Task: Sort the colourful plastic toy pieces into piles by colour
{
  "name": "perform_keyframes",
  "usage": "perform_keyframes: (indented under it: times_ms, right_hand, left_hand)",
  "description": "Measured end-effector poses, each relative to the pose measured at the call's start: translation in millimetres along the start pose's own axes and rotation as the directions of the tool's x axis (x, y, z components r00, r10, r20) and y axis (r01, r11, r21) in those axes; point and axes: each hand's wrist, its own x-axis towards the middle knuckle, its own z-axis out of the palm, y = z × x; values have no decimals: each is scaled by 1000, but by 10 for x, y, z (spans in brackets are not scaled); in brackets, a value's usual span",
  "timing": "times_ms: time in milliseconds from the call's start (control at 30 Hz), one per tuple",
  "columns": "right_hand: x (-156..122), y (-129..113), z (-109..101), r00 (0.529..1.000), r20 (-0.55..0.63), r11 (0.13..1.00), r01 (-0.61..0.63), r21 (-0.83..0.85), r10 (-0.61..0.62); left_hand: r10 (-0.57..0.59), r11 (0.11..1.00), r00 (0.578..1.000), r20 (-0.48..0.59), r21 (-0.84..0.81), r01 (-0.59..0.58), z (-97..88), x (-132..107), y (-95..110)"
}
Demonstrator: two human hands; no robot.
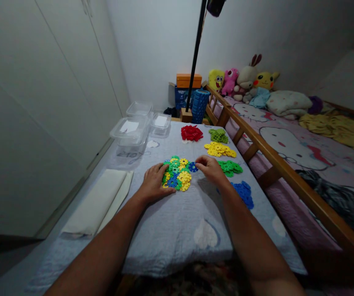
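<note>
A mixed pile of yellow, green and blue plastic snowflake discs [177, 174] lies mid-table. Against its left side rests my left hand [157, 181], thumb and fingers spread around the edge. My right hand [208, 166] pinches a blue snowflake disc [192, 167] at the pile's right edge. To the right are single-colour heaps: dark green discs [230, 167], yellow discs [220, 149], and blue discs [243, 194] partly hidden by my right forearm. Farther back sit light green pieces [218, 135] and a red heap [192, 133].
Clear plastic containers [130, 133] stand at the back left, some with white paper on them. A folded cream cloth [98, 203] lies on the left. Beyond the right edge runs a wooden bed rail [257, 144]. A black pole [195, 57] rises behind the table.
</note>
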Motion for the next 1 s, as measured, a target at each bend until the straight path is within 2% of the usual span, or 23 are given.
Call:
perform_keyframes:
  times_ms: [233,400,500,733,833,933,1000]
  right_hand:
    - [-269,139,-706,988,-6,984,-152,-94,152]
    - [-448,193,-966,977,48,959,-196,-207,209]
    - [-518,183,-991,970,110,949,-185,-257,219]
    - [-580,153,-895,941,242,892,-113,-438,238]
    - [-588,162,-844,939,247,801,-48,-597,241]
    - [-592,122,-775,952,187,680,-29,-733,242]
    - [-575,43,-699,960,152,636,-34,-771,236]
  left_hand:
    - [-4,1000,1000,8,3,4,2,6,-3]
    - [-17,1000,1000,6,27,17,-22,8,18]
    - [-19,999,1000,19,28,19,-33,7,24]
    - [-25,999,999,26,39,24,-40,6,27]
    - [-23,999,999,31,41,22,-45,6,31]
    - [-12,999,1000,27,34,12,-41,6,28]
    - [-10,999,1000,24,32,9,-35,6,25]
